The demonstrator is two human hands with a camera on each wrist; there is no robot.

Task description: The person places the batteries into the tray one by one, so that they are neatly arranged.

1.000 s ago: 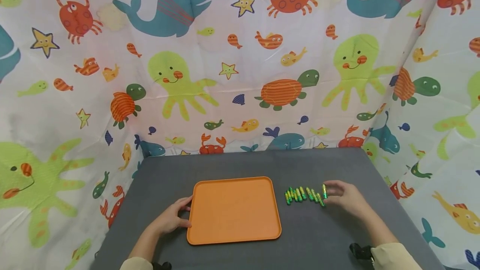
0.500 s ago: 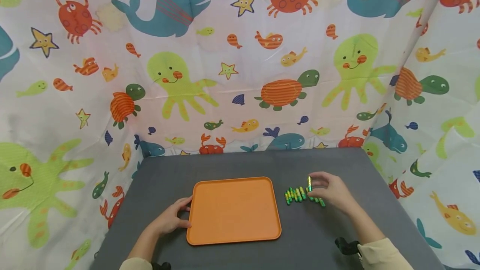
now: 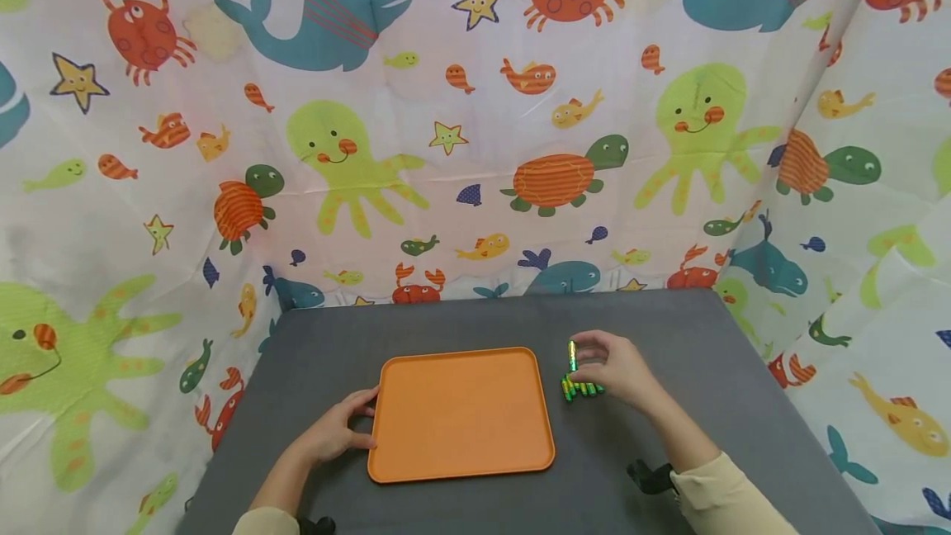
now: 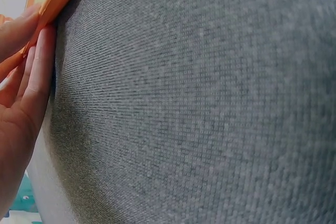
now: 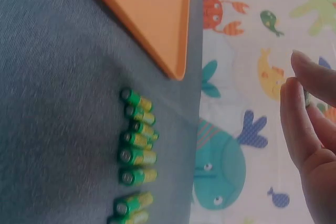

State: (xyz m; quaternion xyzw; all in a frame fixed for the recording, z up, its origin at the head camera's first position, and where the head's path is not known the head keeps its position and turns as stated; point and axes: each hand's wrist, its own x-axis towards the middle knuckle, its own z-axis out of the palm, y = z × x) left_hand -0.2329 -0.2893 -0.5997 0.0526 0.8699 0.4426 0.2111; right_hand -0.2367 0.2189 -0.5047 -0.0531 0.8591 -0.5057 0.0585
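Note:
My left hand (image 3: 338, 434) holds the left edge of an orange tray (image 3: 461, 415) that lies on the table. In the left wrist view, thumb and fingers meet at the tray's rim (image 4: 55, 9). My right hand (image 3: 612, 368) pinches a green-and-yellow battery (image 3: 572, 356) upright between thumb and fingers, above a row of batteries to the right of the tray. That row (image 5: 139, 156) shows best in the right wrist view, several batteries lying side by side. The right hand hides part of it in the head view, and the held battery is mostly hidden by fingers in the right wrist view.
A dark grey cloth (image 3: 461, 329) covers the table. Behind and at both sides hangs a white curtain (image 3: 475, 188) printed with sea animals. The batteries lie a short way off the tray's right edge.
My right hand has moved left with the battery, from the right end of the row to near its left end. The left hand and tray have stayed in place; the head view shifted slightly.

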